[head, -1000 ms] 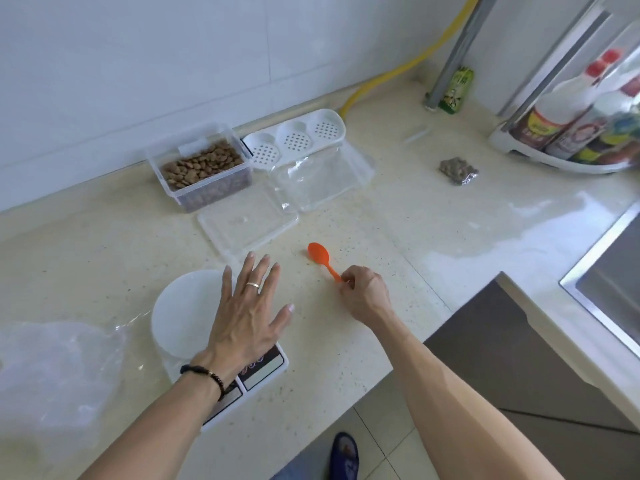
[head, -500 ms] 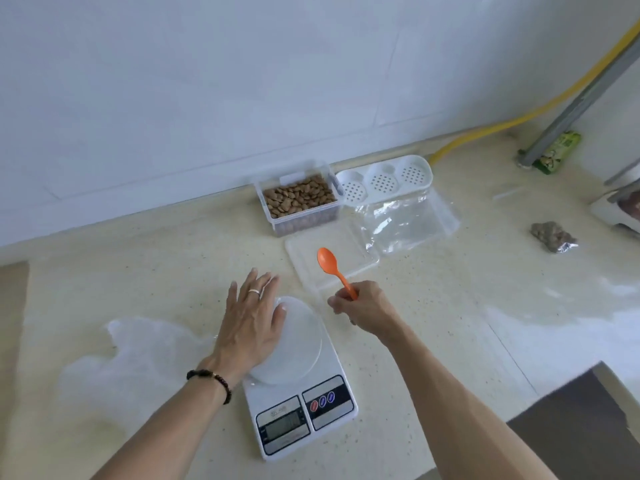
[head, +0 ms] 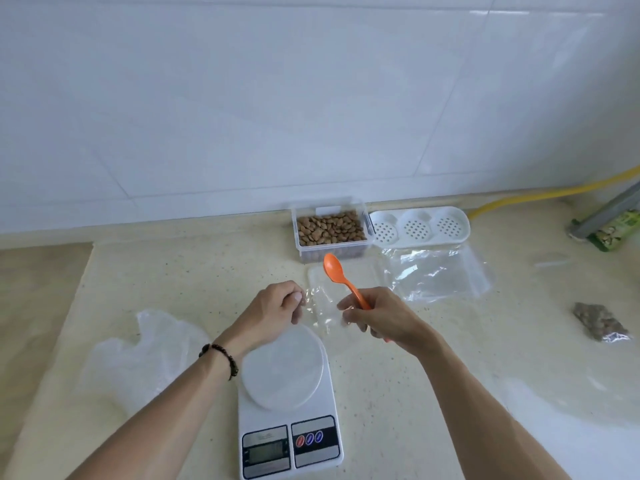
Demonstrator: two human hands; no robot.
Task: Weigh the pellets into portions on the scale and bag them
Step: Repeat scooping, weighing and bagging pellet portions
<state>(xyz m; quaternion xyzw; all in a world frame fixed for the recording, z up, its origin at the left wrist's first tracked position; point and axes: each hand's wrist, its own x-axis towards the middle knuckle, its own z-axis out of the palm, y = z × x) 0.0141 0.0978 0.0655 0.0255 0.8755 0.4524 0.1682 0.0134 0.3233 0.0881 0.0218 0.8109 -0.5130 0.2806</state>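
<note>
A white digital scale (head: 313,407) with a round platform stands on the counter in front of me. Just behind it, my left hand (head: 273,308) pinches the edge of a small clear bag (head: 322,308). My right hand (head: 381,315) grips the handle of an orange spoon (head: 334,268), whose bowl points up and away, and its fingertips touch the bag's other edge. A clear tub of brown pellets (head: 330,230) stands open by the wall, with its lid (head: 360,277) lying flat in front of it.
A white perforated tray (head: 419,226) sits right of the tub, and flat clear bags (head: 443,271) lie before it. A filled pellet bag (head: 599,322) rests at far right. Crumpled plastic (head: 138,358) lies left of the scale. A green packet (head: 620,230) and a yellow hose (head: 554,192) are at the back right.
My left hand has come off the scale platform and now pinches a clear bag behind the scale. My right hand lifted the spoon off the counter and moved in to the bag.
</note>
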